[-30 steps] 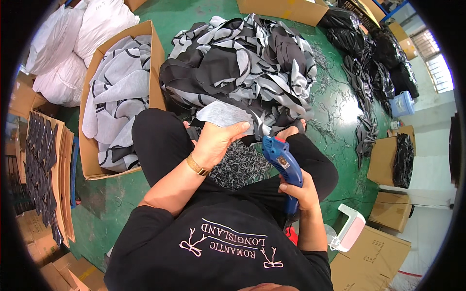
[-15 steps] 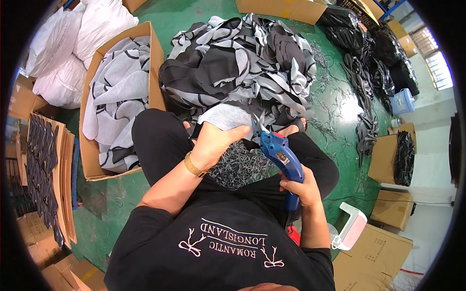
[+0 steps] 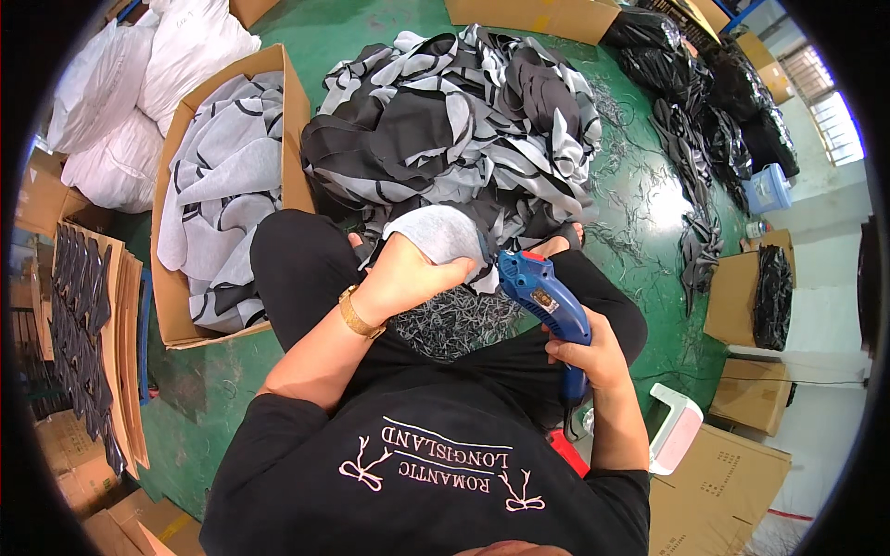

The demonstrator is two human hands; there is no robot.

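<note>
My right hand is wrapped round the handle of blue electric scissors with a red button on top. The head of the scissors meets the right edge of a light grey fabric piece, and the blade tip is mostly hidden by cloth. That fabric is gripped in my left hand, thumb on top, fingers out of sight underneath. Between my crossed legs, just below the left hand, lies a heap of thin grey fabric trimmings.
Ahead rises a big pile of grey and black fabric pieces. A cardboard box of similar fabric stands left, with white sacks behind it. Black plastic bags line the far right. A white and pink device sits beside my right arm.
The scissors and right hand have shifted slightly right and down. The blade, visible before, is now mostly behind the cloth. My left hand still holds the fabric, whose near side is now raised and curved.
</note>
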